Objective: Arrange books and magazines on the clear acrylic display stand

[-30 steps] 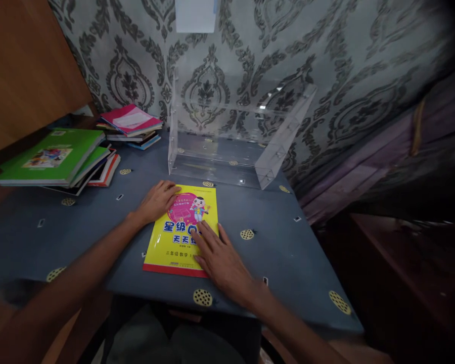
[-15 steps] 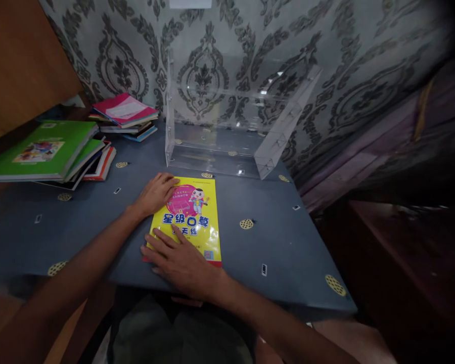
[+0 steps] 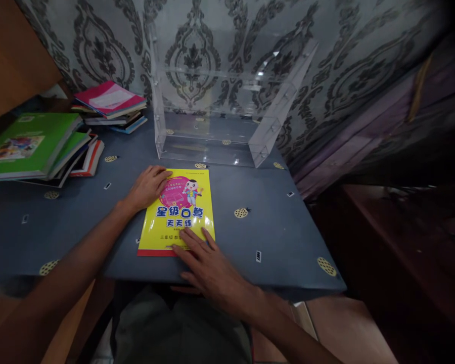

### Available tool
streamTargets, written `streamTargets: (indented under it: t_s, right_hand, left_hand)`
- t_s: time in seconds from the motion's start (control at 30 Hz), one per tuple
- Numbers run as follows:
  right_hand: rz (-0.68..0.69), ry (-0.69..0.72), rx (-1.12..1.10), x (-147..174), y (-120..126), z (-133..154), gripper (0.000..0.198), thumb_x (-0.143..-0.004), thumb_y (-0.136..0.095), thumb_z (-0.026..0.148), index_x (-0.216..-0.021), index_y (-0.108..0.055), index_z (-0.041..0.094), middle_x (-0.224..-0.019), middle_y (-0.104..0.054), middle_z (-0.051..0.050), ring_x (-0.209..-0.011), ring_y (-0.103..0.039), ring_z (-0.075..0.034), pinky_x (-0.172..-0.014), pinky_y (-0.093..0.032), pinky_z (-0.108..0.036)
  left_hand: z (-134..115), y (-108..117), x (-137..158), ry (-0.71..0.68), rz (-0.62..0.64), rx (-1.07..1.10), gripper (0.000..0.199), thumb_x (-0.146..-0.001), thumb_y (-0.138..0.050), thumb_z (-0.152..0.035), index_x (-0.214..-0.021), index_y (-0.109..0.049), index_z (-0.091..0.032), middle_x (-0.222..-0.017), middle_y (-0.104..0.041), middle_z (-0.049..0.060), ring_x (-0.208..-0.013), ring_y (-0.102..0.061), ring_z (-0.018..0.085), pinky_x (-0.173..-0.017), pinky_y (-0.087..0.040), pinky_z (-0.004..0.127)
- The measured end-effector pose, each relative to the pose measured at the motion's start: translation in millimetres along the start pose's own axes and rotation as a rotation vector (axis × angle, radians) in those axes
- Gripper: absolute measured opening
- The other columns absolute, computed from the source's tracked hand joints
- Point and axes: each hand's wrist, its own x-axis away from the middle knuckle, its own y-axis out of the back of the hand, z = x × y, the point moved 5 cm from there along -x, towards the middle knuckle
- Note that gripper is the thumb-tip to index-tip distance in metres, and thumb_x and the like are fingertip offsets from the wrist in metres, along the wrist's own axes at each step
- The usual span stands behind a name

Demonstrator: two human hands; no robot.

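A yellow workbook [image 3: 180, 202] with a pink circle, a cartoon child and blue Chinese characters lies flat and shut on the table in front of me. My left hand [image 3: 147, 186] rests at its upper left edge, fingers stretched over the corner of the cover. Across the lower right corner of the book lies my right hand [image 3: 212, 268], its fingers spread and hiding part of the lower print. Neither hand grips anything.
Behind the book stands a clear acrylic rack [image 3: 208, 151] against the patterned wall covering. On the left are a stack of books topped by a green book [image 3: 34, 141] and another topped by a pink book [image 3: 109, 98]. The blue tablecloth [image 3: 273, 227] has pineapple prints.
My right hand has slid from the lower left of the cover to its lower right corner, uncovering print. My left hand stays at the upper left. The view has shifted slightly.
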Motion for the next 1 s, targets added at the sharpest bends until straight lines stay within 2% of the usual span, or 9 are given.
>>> streamTargets:
  t_s: [0.17,0.37,0.47,0.57,0.67,0.77,0.87,1.0]
  right_hand:
    - [-0.092,-0.033,-0.02,27,6,-10,0.051,-0.097,-0.059,0.024,-0.145,-0.047,0.013,-0.154,-0.046,-0.017,-0.148,-0.034,-0.028,-0.12,-0.037,-0.05]
    - [-0.147,-0.05,-0.022,32,9,-11,0.046,-0.097,-0.057,0.022,-0.142,-0.052,0.014,-0.15,-0.052,-0.015,-0.145,-0.041,-0.026,-0.119,-0.039,-0.048]
    - [-0.162,-0.051,-0.022,31,9,-11,0.045,-0.097,-0.056,0.021,-0.142,-0.053,0.015,-0.15,-0.051,-0.014,-0.144,-0.042,-0.026,-0.118,-0.041,-0.05]
    - [-0.179,-0.053,-0.019,31,9,-11,0.045,-0.097,-0.055,0.02,-0.142,-0.053,0.017,-0.151,-0.051,-0.013,-0.144,-0.042,-0.025,-0.118,-0.041,-0.05]
    - [-0.187,-0.054,-0.015,30,10,-11,0.043,-0.098,-0.053,0.022,-0.141,-0.053,0.017,-0.15,-0.052,-0.013,-0.144,-0.042,-0.025,-0.118,-0.041,-0.049]
    - [-0.191,-0.054,-0.021,30,10,-10,0.041,-0.1,-0.052,0.024,-0.14,-0.053,0.016,-0.15,-0.052,-0.014,-0.145,-0.041,-0.024,-0.119,-0.04,-0.048]
    - [-0.193,-0.059,-0.031,30,10,-11,0.04,-0.101,-0.051,0.025,-0.141,-0.053,0.017,-0.149,-0.054,-0.013,-0.145,-0.042,-0.023,-0.12,-0.039,-0.047]
    - [-0.195,-0.074,-0.065,34,9,-13,0.04,-0.101,-0.05,0.024,-0.14,-0.054,0.017,-0.148,-0.054,-0.013,-0.144,-0.044,-0.023,-0.119,-0.04,-0.05]
  left_hand:
    - [-1,-1,0,0.014,0.028,-0.046,0.043,-0.103,-0.034,-0.033,-0.125,-0.065,-0.013,-0.123,-0.064,0.016,-0.112,-0.057,0.028,-0.099,-0.048,0.045]
    - [-17,4,0,0.045,0.054,-0.16,0.036,-0.101,-0.038,-0.027,-0.122,-0.065,-0.015,-0.127,-0.062,0.018,-0.119,-0.055,0.032,-0.102,-0.046,0.052]
    - [-43,5,3,-0.001,0.07,-0.166,0.034,-0.099,-0.042,-0.02,-0.126,-0.062,-0.014,-0.132,-0.058,0.02,-0.124,-0.052,0.033,-0.104,-0.045,0.053]
    - [-80,0,10,-0.093,0.08,-0.127,0.035,-0.097,-0.045,-0.015,-0.13,-0.057,-0.014,-0.135,-0.056,0.019,-0.129,-0.048,0.032,-0.108,-0.042,0.052]
    - [-118,-6,22,-0.186,0.093,-0.102,0.033,-0.097,-0.046,-0.013,-0.128,-0.056,-0.016,-0.138,-0.055,0.016,-0.131,-0.047,0.029,-0.11,-0.041,0.05]
    - [-142,-6,38,-0.248,0.122,-0.063,0.036,-0.095,-0.046,-0.012,-0.13,-0.055,-0.015,-0.138,-0.056,0.016,-0.132,-0.047,0.029,-0.109,-0.044,0.048]
    - [-142,1,53,-0.195,0.115,-0.048,0.037,-0.096,-0.044,-0.013,-0.131,-0.055,-0.017,-0.135,-0.057,0.015,-0.131,-0.048,0.029,-0.109,-0.045,0.047]
    - [-109,15,70,-0.007,0.074,-0.028,0.036,-0.098,-0.04,-0.019,-0.131,-0.055,-0.021,-0.133,-0.057,0.013,-0.128,-0.049,0.029,-0.111,-0.043,0.05]
